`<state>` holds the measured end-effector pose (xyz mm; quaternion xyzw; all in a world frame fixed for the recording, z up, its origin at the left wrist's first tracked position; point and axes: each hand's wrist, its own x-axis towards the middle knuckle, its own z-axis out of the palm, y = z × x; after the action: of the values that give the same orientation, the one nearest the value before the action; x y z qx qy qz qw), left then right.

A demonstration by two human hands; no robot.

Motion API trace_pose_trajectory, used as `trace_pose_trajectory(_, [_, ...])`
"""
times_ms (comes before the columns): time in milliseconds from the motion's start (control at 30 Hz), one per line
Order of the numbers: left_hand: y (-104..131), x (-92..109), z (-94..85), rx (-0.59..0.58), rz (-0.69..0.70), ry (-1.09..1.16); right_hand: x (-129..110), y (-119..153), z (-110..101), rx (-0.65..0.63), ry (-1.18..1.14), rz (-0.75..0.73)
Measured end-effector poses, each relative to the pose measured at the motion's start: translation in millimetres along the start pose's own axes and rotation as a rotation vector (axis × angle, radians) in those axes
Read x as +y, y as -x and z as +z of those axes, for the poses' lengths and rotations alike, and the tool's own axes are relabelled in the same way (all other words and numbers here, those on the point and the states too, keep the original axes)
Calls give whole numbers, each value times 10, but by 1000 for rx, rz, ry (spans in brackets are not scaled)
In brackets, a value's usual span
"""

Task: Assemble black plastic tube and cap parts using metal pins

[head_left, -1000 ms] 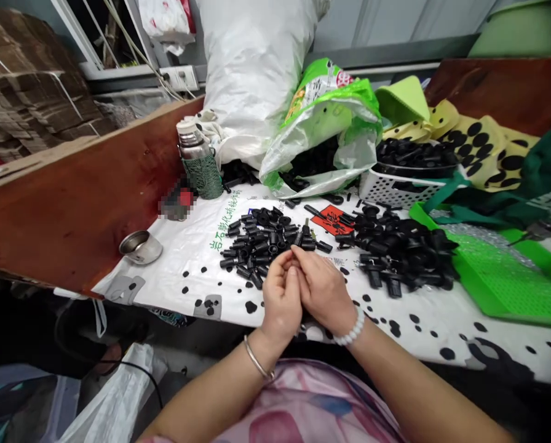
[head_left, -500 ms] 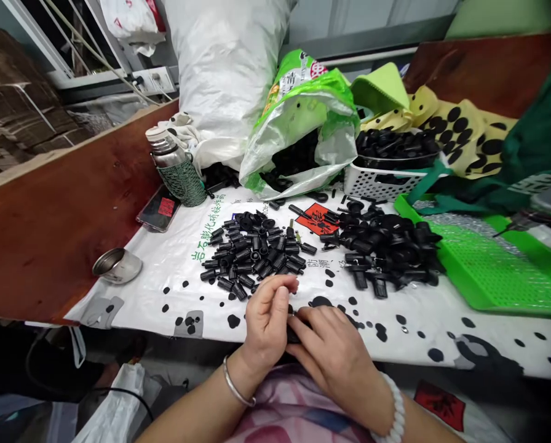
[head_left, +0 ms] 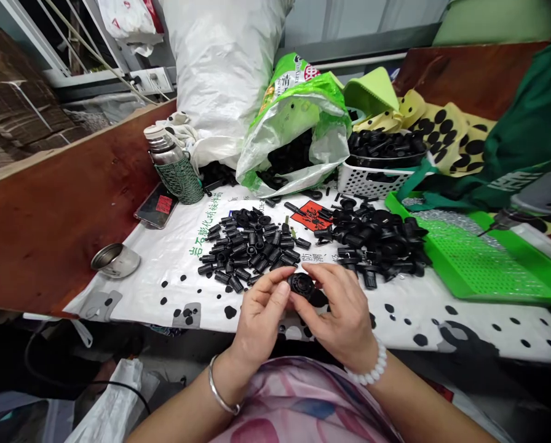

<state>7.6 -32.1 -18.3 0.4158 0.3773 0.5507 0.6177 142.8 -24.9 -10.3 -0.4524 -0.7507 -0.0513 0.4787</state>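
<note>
A round black plastic part (head_left: 302, 284) with a ringed face is held up between both hands, just above the front of the table. My left hand (head_left: 261, 314) pinches its left side with thumb and fingertips. On the other side, the thumb and fingers of my right hand (head_left: 342, 311) close on the same part. Behind my hands lies a pile of small black ribbed sleeves (head_left: 252, 246). To its right is a heap of larger black plastic parts (head_left: 377, 237). Fingers hide some of the held part.
A steel cup (head_left: 116, 261), a phone (head_left: 156, 208) and a thermos (head_left: 176, 169) stand along the left board. At the back are an open green bag (head_left: 298, 104) and a white basket (head_left: 377, 179) of black parts. A green tray (head_left: 469, 280) lies right, near a power tool (head_left: 534, 203).
Both hands have risen from the table's front edge, bringing the round black part into view. Before, the fingers mostly covered it. The camera view has shifted slightly.
</note>
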Motion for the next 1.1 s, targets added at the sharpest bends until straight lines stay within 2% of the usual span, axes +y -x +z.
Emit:
trace_pose_trajectory(100, [-7, 5, -12, 12, -50, 60, -24, 18, 29, -55, -3, -1])
trace_pose_trajectory(233, [-26, 37, -20, 25, -144, 179, -2, 62, 20, -171, -138, 9])
trace_pose_trajectory(367, [-54, 42, -24, 38, -174, 231, 30, 61, 2, -169, -157, 20])
trace_pose_trajectory(467, [-53, 38, -37, 64, -86, 85, 36, 45, 0, -168, -93, -32])
trace_pose_trajectory(567, [-10, 59, -64, 64, 113, -197, 19, 42, 0, -171, -77, -60])
trace_pose_trajectory(633, [26, 82, -94, 19, 227, -362, -2, 44, -7, -183, -219, 40])
trace_pose_trajectory(733, [47, 103, -139, -7, 339, -499, -30, 45, -33, -272, -582, 427])
trace_pose_trajectory(833, [40, 91, -141, 11, 301, -473, -43, 55, -57, -349, -886, 760])
trace_pose_trajectory(967, [64, 66, -71, -45, 156, -314, -55, 101, -56, -346, -1028, 890])
trace_pose_trajectory(1100, [84, 109, -24, -14, 78, -226, -75, 138, -31, -364, -1053, 903])
